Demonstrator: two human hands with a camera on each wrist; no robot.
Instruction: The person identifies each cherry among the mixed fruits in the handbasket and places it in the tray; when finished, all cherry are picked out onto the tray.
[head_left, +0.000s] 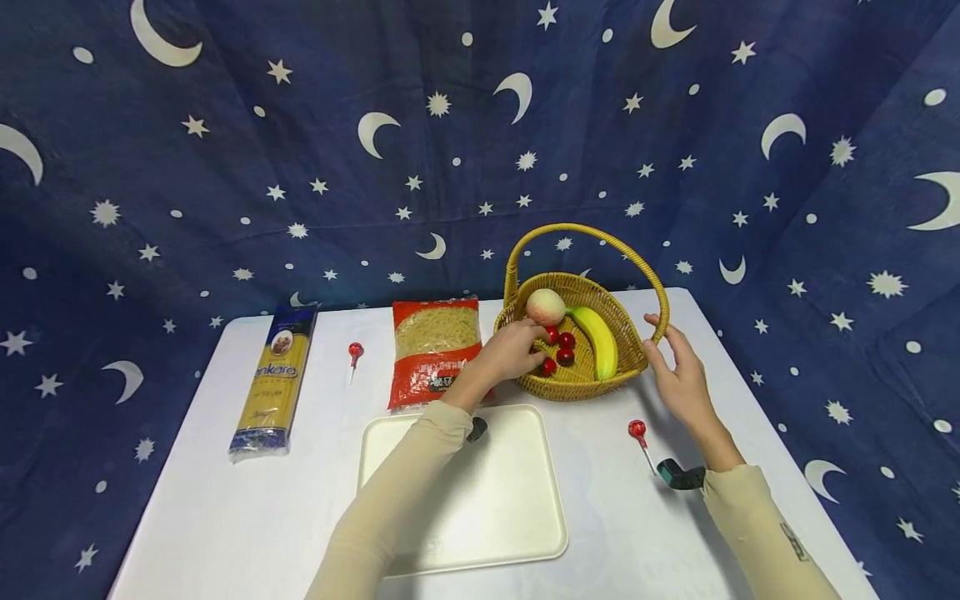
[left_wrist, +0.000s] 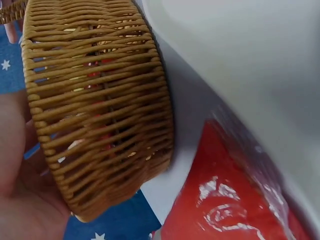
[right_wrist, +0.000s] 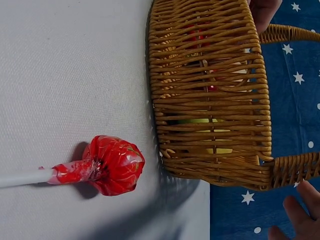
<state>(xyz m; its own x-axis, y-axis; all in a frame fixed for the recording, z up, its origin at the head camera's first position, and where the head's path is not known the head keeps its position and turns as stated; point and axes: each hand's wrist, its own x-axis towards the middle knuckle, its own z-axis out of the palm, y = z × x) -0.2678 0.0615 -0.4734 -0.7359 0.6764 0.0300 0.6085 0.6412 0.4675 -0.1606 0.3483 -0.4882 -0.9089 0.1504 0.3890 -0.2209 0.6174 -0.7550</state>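
Observation:
A yellow wicker basket [head_left: 577, 388] with a tall arched handle holds a banana [head_left: 602, 342], a round pale peach-like fruit [head_left: 546, 307] and several small shiny red fruits [head_left: 566, 357]. My left hand [head_left: 512, 350] reaches over the basket's near left rim, thumb and fingers spread at the red fruits. At the basket's right end, my right hand [head_left: 681, 377] holds the foot of the handle, its thumb and index finger on either side. In the right wrist view, fingertips [right_wrist: 311, 196] of that hand meet the handle's base.
A cream tray [head_left: 553, 492] lies in front, under the left forearm. Behind it is a red pasta bag [head_left: 435, 354]. A long spaghetti pack [head_left: 276, 379] lies at the left. Red lollipops lie left [head_left: 356, 352] and right [head_left: 637, 430]. A starry cloth [head_left: 450, 208] hangs behind.

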